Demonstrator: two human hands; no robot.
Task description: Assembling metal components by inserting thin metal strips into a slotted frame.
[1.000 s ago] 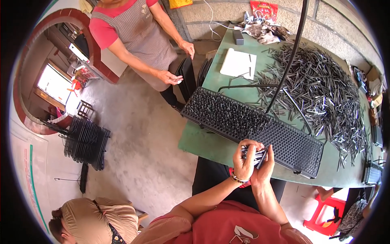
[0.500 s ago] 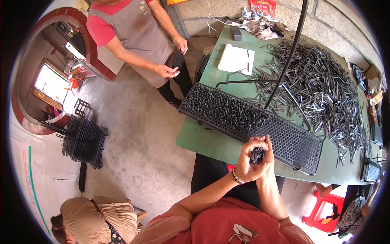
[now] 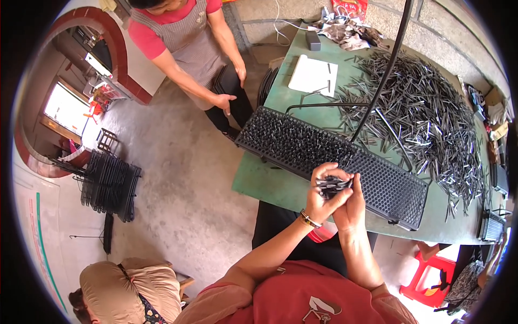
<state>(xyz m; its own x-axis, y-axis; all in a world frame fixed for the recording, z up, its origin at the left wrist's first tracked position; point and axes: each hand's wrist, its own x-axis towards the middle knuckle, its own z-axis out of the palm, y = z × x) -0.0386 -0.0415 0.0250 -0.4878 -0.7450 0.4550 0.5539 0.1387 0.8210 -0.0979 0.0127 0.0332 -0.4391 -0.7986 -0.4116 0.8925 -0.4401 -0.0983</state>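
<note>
My left hand (image 3: 317,198) is closed round a bundle of thin black strips (image 3: 330,187), held above the near edge of the rack. Pressed against the bundle's right end is my right hand (image 3: 354,207), its fingertips bent at the strips; part of its grip is hidden. Beneath both hands lies a long black perforated rack (image 3: 396,195), slanting across the table. Its left half is densely filled with small upright black pieces (image 3: 291,139), while the right half shows bare holes.
A large heap of loose black strips (image 3: 421,113) covers the right of the green table (image 3: 270,186). A black pole (image 3: 386,70) rises behind the rack. An open notebook (image 3: 313,75) lies farther back. Across the table's left end stands a co-worker (image 3: 189,70); another person (image 3: 129,286) bends at lower left.
My hands have risen slightly, and the bundle has tilted from upright to nearly level. The co-worker has leaned in and lowered both hands to dark flat pieces beside the table.
</note>
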